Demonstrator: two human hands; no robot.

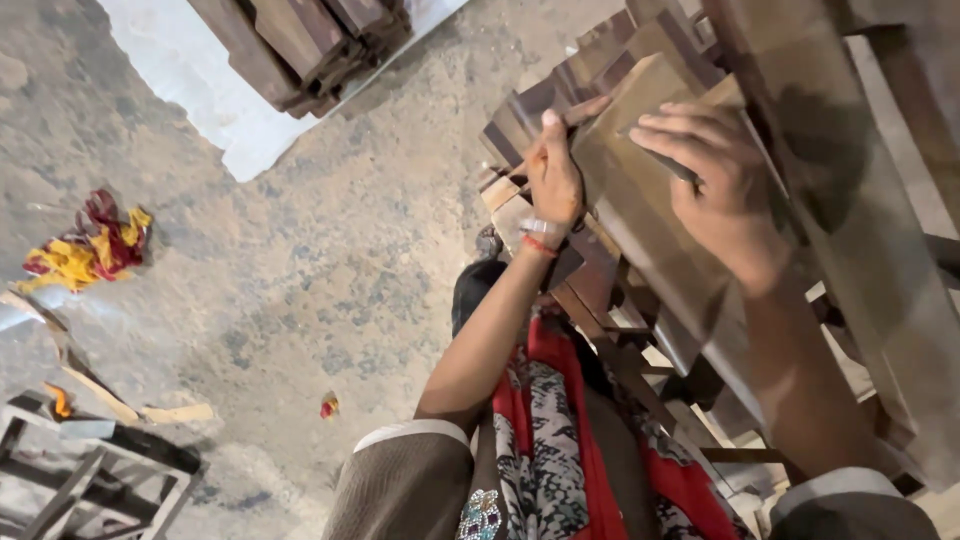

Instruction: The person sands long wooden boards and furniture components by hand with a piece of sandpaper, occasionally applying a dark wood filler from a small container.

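Underfoot, a mottled grey concrete floor (300, 260) filling the left and middle of the view. Along the right side, a long dusty brown wooden plank (870, 260) running steeply from the top edge down toward the lower right. Just left of it, a leaning stack of dark brown wooden boards (560, 90), edges fanned, with more boards and slats below. At the top edge, a white sheet (190, 70) spread on the floor and carrying a pile of dark planks (300, 40). In front of the leaning stack, a flat brown rectangular wooden board (640, 190), tilted, its upper corner near the top of the view and its lower end dropping toward the person's lap. Across the lap, a red patterned cloth (560, 430) with black and white print. At bottom left, a grey metal frame (90, 480) beside pale wood scraps. On the floor at left, a crumpled red and yellow rag (90, 245). On the tilted board's face, the right hand (720, 190), fingers laid together and pressed flat over a thin dark sheet, hard to make out. At the board's left edge, the left hand (553, 175), a band at the wrist, thumb raised and fingers curled round the edge, gripping it.
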